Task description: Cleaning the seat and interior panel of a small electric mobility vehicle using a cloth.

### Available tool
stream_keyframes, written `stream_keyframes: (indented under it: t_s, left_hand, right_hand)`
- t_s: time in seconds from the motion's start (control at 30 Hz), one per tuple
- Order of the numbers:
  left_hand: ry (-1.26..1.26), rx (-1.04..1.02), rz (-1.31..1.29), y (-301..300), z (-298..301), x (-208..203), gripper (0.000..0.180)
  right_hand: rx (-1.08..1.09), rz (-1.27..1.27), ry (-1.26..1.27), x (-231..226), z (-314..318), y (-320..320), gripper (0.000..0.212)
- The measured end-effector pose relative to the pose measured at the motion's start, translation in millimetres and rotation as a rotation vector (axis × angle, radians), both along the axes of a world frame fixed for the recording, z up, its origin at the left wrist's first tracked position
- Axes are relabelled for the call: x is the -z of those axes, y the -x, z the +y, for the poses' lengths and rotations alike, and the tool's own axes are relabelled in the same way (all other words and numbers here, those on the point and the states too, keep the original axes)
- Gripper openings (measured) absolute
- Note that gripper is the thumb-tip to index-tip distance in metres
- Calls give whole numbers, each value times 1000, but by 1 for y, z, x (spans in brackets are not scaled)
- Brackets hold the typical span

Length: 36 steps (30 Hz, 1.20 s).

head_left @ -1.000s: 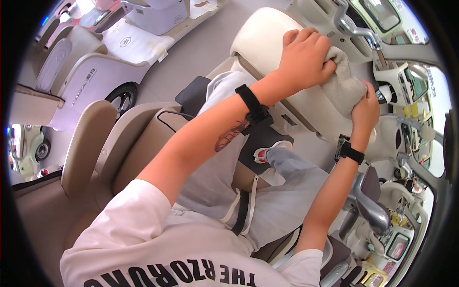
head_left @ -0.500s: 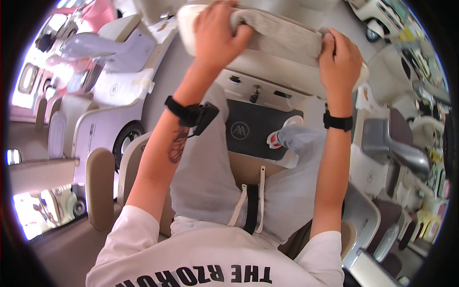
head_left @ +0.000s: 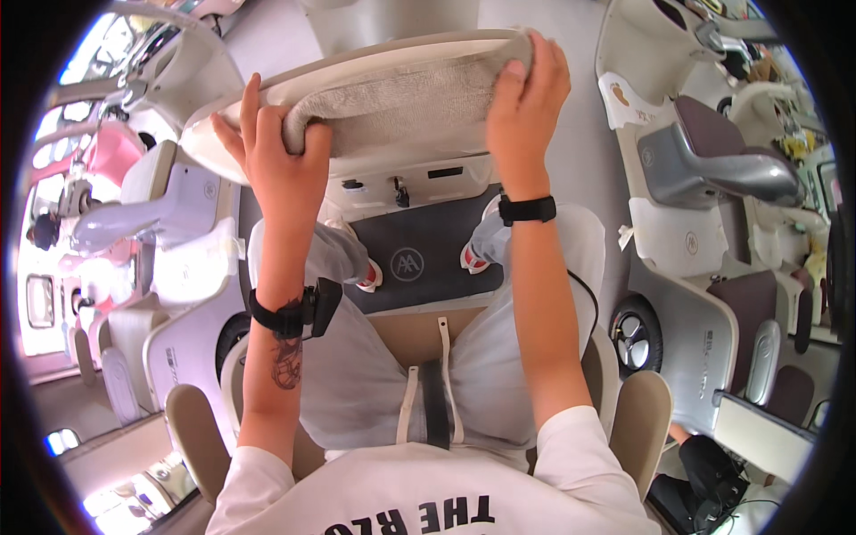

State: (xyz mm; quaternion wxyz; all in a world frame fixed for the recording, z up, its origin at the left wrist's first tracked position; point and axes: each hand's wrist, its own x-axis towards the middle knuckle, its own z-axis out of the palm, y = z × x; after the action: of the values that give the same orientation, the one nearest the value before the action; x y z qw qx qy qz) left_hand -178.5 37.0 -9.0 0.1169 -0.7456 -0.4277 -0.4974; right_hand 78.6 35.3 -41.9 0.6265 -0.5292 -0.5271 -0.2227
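A grey-beige towel [head_left: 401, 100], folded into a long strip, lies against a cream front panel [head_left: 218, 152] of the small vehicle I sit on. My left hand [head_left: 281, 165] holds the towel's left end between thumb and forefinger, its other fingers spread over the panel. On the towel's right end my right hand [head_left: 528, 116] is closed, thumb on the near face and fingers around the upper corner. The towel stretches between both hands and hides the middle of the panel.
Under my feet is a dark floor mat [head_left: 408, 259]. A key-like black fitting [head_left: 399, 192] sits below the panel. Similar vehicles stand at both sides, one with a black wheel [head_left: 637, 337]. Beige armrests [head_left: 640, 419] flank me; a person in dark clothing [head_left: 709, 473] is at lower right.
The view has swung, so panel, towel and hands now appear further left and lower. The towel's right end now sits higher than its left. Both shoes now show on the mat.
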Motion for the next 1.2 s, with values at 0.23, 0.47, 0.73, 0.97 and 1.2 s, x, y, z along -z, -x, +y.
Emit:
stream_keyframes:
  t_s: [0.23, 0.47, 0.73, 0.97, 1.2]
  left_hand:
    - [-122, -165, -33, -42, -12, 18, 23]
    - [24, -244, 187, -27, -10, -24, 22]
    - [349, 16, 175, -54, 4, -77, 10]
    - [303, 219, 221, -20, 12, -68, 28]
    - [195, 239, 216, -27, 20, -59, 33]
  right_hand:
    - [-240, 399, 223, 50, -18, -19, 59]
    - [-118, -23, 144, 1, -24, -3, 54]
    - [-356, -73, 284, -58, -1, 12, 31]
    - [-385, -64, 557, -78, -10, 14, 33]
    - [-447, 160, 407, -63, -3, 14, 35]
